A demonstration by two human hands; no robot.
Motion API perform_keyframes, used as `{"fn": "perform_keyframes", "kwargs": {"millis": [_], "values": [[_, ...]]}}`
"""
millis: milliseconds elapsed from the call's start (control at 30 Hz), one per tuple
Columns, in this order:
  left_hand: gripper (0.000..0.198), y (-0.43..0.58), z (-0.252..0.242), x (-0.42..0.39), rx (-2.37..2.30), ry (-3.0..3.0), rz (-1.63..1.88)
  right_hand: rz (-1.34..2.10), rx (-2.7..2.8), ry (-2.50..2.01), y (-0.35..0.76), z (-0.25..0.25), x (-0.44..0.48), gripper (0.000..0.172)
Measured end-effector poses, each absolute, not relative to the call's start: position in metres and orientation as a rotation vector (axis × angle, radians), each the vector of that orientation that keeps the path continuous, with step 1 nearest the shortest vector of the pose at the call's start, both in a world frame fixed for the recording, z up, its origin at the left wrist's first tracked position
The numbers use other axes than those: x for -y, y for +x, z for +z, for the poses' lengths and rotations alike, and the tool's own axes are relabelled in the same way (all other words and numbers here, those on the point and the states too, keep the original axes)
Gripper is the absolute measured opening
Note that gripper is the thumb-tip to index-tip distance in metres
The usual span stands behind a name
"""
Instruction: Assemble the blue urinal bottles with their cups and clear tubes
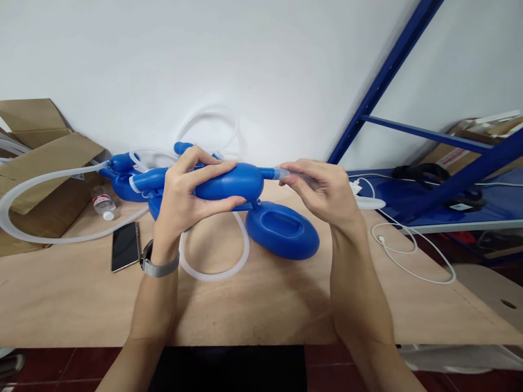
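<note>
1. Nearest the lens, at centre-left of the frame, I see my left hand (186, 190) clamped around the blue oval rubber bulb (232, 182), fingers over the top and thumb underneath, lifted above the pale plywood tabletop (261, 305).
2. Just right of centre, my right hand (322, 188) is pinched shut on the clear plastic tube tip (286, 173) that meets the bulb's narrow blue neck. The two hands sit level with each other, with the neck between them.
3. The bulb's long axis runs left to right across the frame, roughly level. Its neck points to the right, straight toward my right hand, so that hand is nearer the joint; the left is nearer the bulb's body.
4. Below and slightly right of the bulb, a blue oval cushioned mask (281, 235) lies on the table with its hollow facing up, close under the neck.
5. A loop of translucent white hose (220, 269) curls on the wood beneath the bulb.
6. Farther left lie a black smartphone (125, 246), a small clear bottle (102, 201) and brown cardboard boxes (49, 163).
7. At the far right, a white charging cable (412, 256) trails off a blue metal shelf (449, 201).
</note>
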State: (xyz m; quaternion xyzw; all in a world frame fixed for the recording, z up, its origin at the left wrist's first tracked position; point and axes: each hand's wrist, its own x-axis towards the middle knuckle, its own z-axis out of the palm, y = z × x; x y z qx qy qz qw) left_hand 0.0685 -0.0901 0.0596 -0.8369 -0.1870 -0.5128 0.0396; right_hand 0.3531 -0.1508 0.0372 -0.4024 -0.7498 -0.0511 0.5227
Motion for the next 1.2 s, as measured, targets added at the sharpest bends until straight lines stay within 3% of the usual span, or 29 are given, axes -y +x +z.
{"fn": "perform_keyframes", "kwargs": {"millis": [233, 500, 733, 933, 1100, 1200], "values": [[0.048, 0.071, 0.067, 0.109, 0.307, -2.529, -1.63, -0.113, 1.756, -0.917, 0.35, 0.038, 0.161, 0.036], [0.056, 0.083, 0.056, 0.1, 0.382, -2.502, -1.621, -0.114, 1.757, -0.908, 0.348, 0.041, 0.154, 0.04], [0.06, 0.085, 0.051, 0.081, 0.591, -2.416, -1.721, -0.291, 1.675, -0.903, 0.348, 0.053, 0.182, 0.025], [0.056, 0.064, 0.059, 0.083, 0.72, -2.253, -1.888, 0.223, 2.072, -0.953, 0.352, 0.054, 0.189, 0.04], [0.057, 0.065, 0.06, 0.087, 0.633, -2.304, -1.963, 0.45, 1.688, -0.773, 0.351, 0.037, 0.142, 0.067], [0.055, 0.069, 0.059, 0.089, 0.62, -2.31, -1.981, 0.505, 1.509, -0.616, 0.348, 0.029, 0.127, 0.057]]}}
